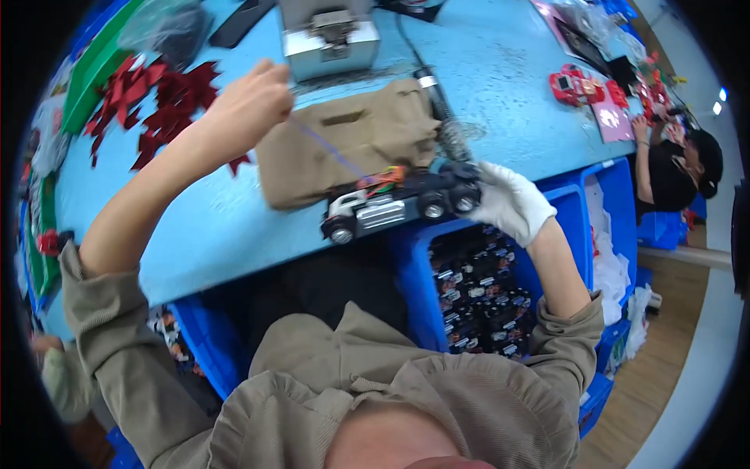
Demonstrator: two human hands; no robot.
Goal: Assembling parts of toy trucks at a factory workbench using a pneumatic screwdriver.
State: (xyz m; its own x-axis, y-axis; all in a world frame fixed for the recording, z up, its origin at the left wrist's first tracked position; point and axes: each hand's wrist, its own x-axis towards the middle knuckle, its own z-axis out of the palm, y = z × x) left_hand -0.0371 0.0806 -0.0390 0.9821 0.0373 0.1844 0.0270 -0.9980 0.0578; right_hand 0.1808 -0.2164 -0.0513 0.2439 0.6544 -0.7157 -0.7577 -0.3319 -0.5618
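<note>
In front of me is a toy truck chassis point(380, 213) with a silver side tank, chrome wheels, a black rear and a bundle of orange and other coloured wires on top. My right hand point(508, 205), in a white glove, grips its rear end; the fingertips behind it are hidden. My bare left hand point(254, 103) is raised to the left with its fingers closed. A thin purple wire point(328, 146), blurred, stretches taut from that hand to the chassis top. Beneath the wire lies a folded brown cloth pad point(289, 168) on the blue table point(211, 250).
Dark red cut pieces point(176, 102) lie at left beside a green tray point(98, 86). A grey-white device point(332, 39) and a corded tool point(433, 90) are behind the pad. Blue bins point(426, 289) of black chassis stand below the edge. A co-worker point(676, 168) sits at right.
</note>
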